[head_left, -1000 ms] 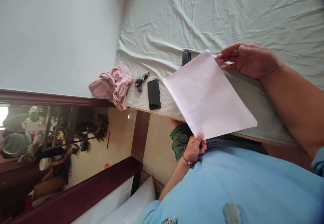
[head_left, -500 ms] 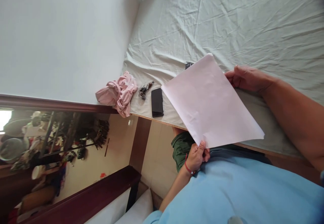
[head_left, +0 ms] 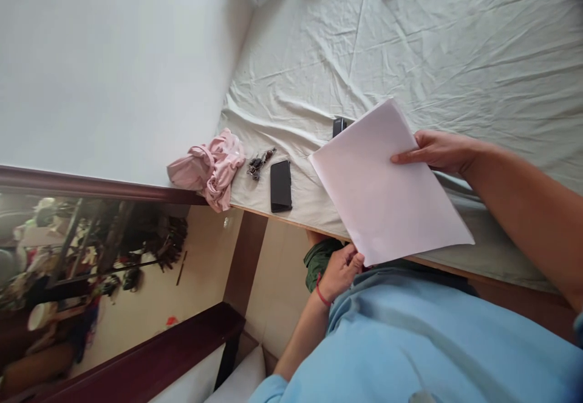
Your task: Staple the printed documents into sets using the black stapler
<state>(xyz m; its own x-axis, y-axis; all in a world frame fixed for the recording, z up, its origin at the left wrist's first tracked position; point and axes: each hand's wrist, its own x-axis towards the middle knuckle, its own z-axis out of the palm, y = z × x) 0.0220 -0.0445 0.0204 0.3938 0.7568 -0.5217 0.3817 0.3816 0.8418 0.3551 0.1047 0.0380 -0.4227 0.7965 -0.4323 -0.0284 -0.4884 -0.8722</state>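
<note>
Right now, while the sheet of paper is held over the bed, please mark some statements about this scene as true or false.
1. Both the left hand and the right hand have a grip on the paper. True.
2. The phone lies on the floor. False: it lies on the bed sheet, close to the bed's edge.
3. The keys lie between the pink cloth and the phone. True.
4. The paper is crumpled into a ball. False: it is held out flat as an open sheet.
5. A red band is on the left wrist. True.
</note>
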